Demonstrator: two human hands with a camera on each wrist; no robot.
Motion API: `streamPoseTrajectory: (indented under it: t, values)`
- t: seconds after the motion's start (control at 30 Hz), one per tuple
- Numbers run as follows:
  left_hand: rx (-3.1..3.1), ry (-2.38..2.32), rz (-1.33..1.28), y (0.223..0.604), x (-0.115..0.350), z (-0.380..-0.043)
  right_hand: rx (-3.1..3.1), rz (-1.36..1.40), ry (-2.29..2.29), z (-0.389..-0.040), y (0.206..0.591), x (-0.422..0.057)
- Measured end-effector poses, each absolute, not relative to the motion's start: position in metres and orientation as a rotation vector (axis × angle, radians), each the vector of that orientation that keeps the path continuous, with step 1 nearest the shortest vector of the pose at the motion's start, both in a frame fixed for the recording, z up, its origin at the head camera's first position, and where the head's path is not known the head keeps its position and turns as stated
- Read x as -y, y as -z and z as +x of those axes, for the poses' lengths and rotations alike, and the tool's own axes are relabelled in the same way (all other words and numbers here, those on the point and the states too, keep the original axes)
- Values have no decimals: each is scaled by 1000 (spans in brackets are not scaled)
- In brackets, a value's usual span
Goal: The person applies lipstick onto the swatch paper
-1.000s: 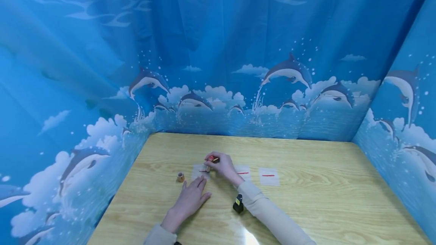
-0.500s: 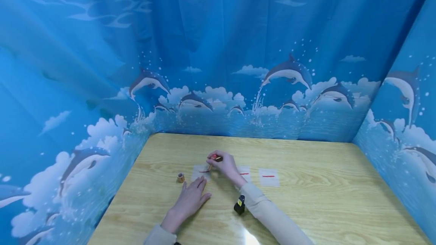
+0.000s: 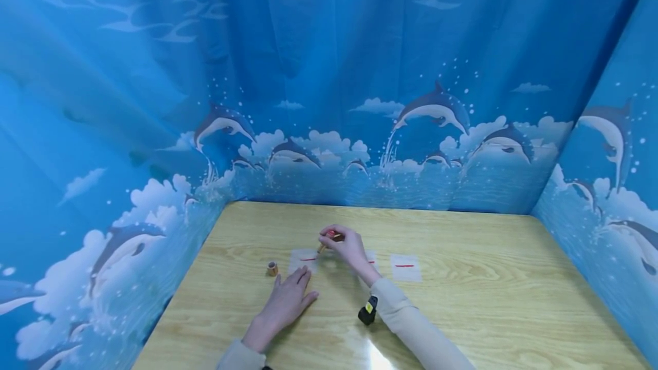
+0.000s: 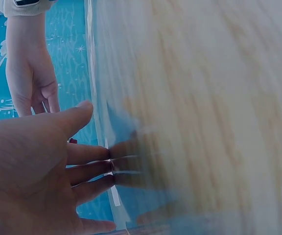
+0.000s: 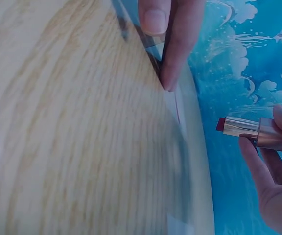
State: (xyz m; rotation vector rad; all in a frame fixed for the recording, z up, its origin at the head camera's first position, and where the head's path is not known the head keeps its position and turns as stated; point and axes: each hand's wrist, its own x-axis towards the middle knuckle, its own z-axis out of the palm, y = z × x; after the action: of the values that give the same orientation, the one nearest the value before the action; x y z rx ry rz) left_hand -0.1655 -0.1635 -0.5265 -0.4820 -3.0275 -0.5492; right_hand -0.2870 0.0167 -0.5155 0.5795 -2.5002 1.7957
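My right hand holds an uncapped gold lipstick between thumb and fingers. Its dark red tip shows in the right wrist view, raised above the table. In the head view the lipstick is just right of the left paper square, which bears a short red line. My left hand lies flat with straight fingers, its fingertips resting on that square's near edge. To the left of the square stands the open, gold-coloured lipstick cap.
A second paper square with a red line is partly hidden behind my right wrist. Farther right lies a third square, also marked in red. The wood-patterned table is bordered by a blue dolphin curtain.
My right hand has lifted and moved right with the lipstick, away from the left square. More of the red line there is now uncovered. My left hand has stayed in place.
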Motion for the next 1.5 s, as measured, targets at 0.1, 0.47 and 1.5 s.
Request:
streamPoseTrajectory:
  t: [0.1,0.47,1.5]
  values:
    - [3027,549,-477,527,163,-165,2479,559,-1833,-285,514,-22]
    - [2954,507,-496,528,163,-164,2392,447,-1928,-276,512,-44]
    - [2840,519,-521,525,157,-165,2088,214,-2215,-267,500,-91]
